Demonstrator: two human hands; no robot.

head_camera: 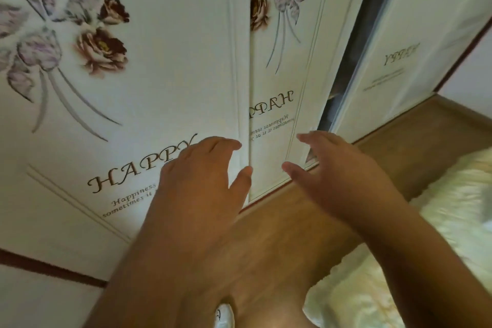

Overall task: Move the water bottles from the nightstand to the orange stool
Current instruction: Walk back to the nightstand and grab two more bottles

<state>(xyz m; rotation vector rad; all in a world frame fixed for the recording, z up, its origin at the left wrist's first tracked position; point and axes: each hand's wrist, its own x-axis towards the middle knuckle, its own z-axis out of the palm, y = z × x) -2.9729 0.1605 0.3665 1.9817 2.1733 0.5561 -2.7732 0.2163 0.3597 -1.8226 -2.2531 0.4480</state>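
Both bare forearms rise from the bottom edge of the frame toward its middle. The left hand [198, 176] sits just left of centre, back of the hand facing the camera, its fingers [226, 144] loosely bent and spread, the thumb angled out to the right. The right hand [338, 168] sits just right of centre, its forearm running down to the lower right corner, fingers extended and pointing left, thumb below them. Neither hand holds anything; the two are near each other, not touching.
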